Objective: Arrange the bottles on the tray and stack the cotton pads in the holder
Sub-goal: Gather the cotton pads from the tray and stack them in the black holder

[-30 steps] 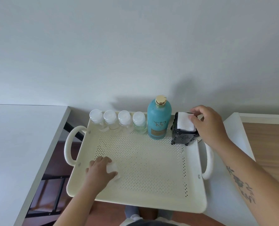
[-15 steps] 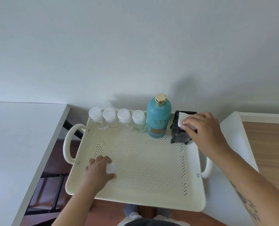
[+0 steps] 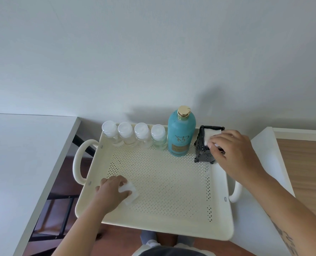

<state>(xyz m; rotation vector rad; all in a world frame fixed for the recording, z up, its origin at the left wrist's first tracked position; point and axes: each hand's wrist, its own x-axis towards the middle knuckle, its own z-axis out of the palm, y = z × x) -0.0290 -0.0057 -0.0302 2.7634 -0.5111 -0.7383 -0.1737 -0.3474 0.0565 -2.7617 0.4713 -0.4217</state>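
Note:
A cream perforated tray point(image 3: 172, 218) with two loop handles lies in front of me. Along its far edge stand several small clear bottles point(image 3: 133, 134) with white caps and a tall teal bottle point(image 3: 181, 133) with a gold cap. A black ornate holder point(image 3: 201, 146) stands at the far right corner with white cotton pads point(image 3: 210, 133) in it. My right hand point(image 3: 234, 154) rests on the holder's front, fingertips on the pads. My left hand point(image 3: 111, 191) presses on a small stack of cotton pads point(image 3: 130, 194) on the tray floor at the near left.
A white table point(image 3: 24, 163) stands to the left, with a gap and a dark frame beneath between it and the tray. A white surface point(image 3: 264, 182) and a wooden top point(image 3: 304, 172) lie to the right. A plain wall rises behind.
My right hand has slid down over the holder, pushing the pad lower into it. My left hand has stayed on the pads at the near left of the tray.

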